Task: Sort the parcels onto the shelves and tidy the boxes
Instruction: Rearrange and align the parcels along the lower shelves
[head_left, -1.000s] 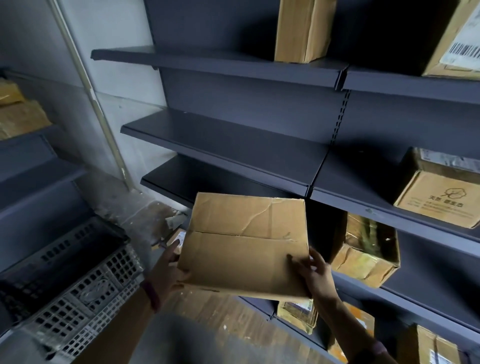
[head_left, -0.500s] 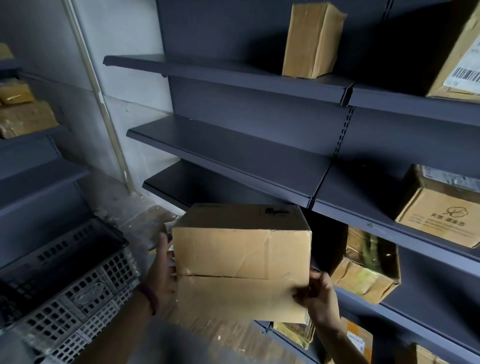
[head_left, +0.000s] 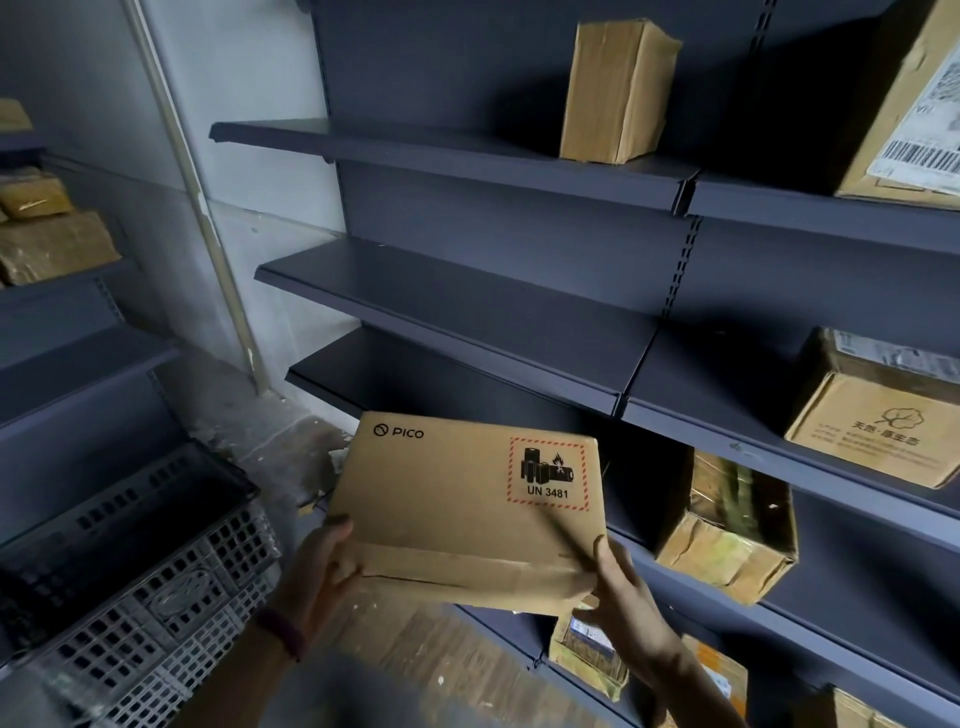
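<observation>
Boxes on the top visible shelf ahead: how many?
2. A tall upright box on the left section, near the joint; a barcode-labelled box on the right section, cropped by the frame. Others may be out of view.

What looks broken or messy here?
The brown box on the low shelf, right of the parcel being held, is crumpled and sits crooked, with dented walls. The parcel has a slanting crease near its warning label.

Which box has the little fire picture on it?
The PICO box held by the left hand and right hand. Its red-bordered UN 3481 sticker shows a flame; the shelf boxes show none.
</observation>
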